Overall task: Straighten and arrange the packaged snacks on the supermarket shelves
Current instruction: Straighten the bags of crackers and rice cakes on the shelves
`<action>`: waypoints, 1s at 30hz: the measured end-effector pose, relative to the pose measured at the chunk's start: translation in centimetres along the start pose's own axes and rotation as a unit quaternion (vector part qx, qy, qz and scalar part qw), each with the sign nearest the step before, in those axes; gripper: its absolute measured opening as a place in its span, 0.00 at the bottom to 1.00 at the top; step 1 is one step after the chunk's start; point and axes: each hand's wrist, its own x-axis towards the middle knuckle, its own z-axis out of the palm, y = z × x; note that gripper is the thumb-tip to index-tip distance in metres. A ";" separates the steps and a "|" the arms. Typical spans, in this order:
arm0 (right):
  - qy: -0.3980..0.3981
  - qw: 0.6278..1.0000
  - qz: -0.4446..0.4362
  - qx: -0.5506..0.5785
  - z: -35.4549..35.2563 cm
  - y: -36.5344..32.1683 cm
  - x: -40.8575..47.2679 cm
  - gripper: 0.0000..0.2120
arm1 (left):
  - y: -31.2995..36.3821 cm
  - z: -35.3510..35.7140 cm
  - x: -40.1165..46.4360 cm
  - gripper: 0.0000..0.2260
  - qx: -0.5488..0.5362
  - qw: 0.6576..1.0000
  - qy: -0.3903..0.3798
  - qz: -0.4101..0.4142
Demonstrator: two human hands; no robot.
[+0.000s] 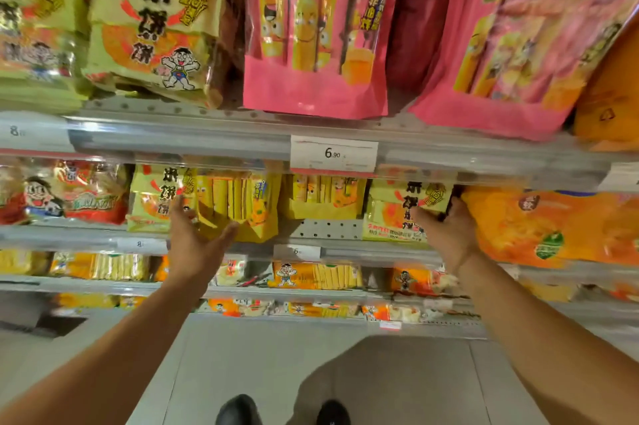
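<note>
On the middle shelf (325, 230), the left hand (193, 241) reaches with straight, spread fingers toward a yellow snack bag (238, 203) near the front edge, just short of it. The right hand (446, 230) holds the right side of a green rice cracker bag (404, 210), fingers curled round its edge, beside an orange bag (539, 227). Pink bags (318, 30) stand on the shelf above.
</note>
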 end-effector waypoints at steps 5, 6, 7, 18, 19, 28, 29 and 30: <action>0.010 0.999 -0.014 -0.039 0.1 0.0 0.3 0.21 | 0.3 1.8 0.6 0.39 0.098 0.995 0.030 0.006; 0.013 0.999 -0.016 -0.051 0.1 -0.2 0.3 0.22 | 0.6 2.1 0.7 0.37 0.123 0.991 0.041 0.006; 0.008 0.998 -0.013 -0.055 0.2 -0.2 0.2 0.23 | 0.8 2.3 0.9 0.36 0.140 0.989 0.049 0.004; 0.004 1.000 0.012 -0.019 0.1 -0.2 0.9 0.29 | 0.4 2.5 1.9 0.33 0.039 0.998 0.051 0.024; 0.016 1.000 0.011 -0.025 0.1 -0.3 1.0 0.29 | 0.4 2.3 2.0 0.31 0.027 0.998 0.048 0.027; 0.059 0.996 -0.036 -0.050 -1.1 -0.4 0.4 0.27 | 0.1 0.1 1.0 0.32 -0.007 0.997 0.067 0.047; 0.056 0.997 -0.029 -0.050 -1.3 -0.4 0.3 0.29 | 0.0 -0.1 0.7 0.33 -0.006 0.997 0.067 0.048; 0.054 0.997 -0.024 -0.049 -1.5 -0.5 0.3 0.30 | -0.2 -0.3 0.4 0.35 -0.005 0.997 0.064 0.048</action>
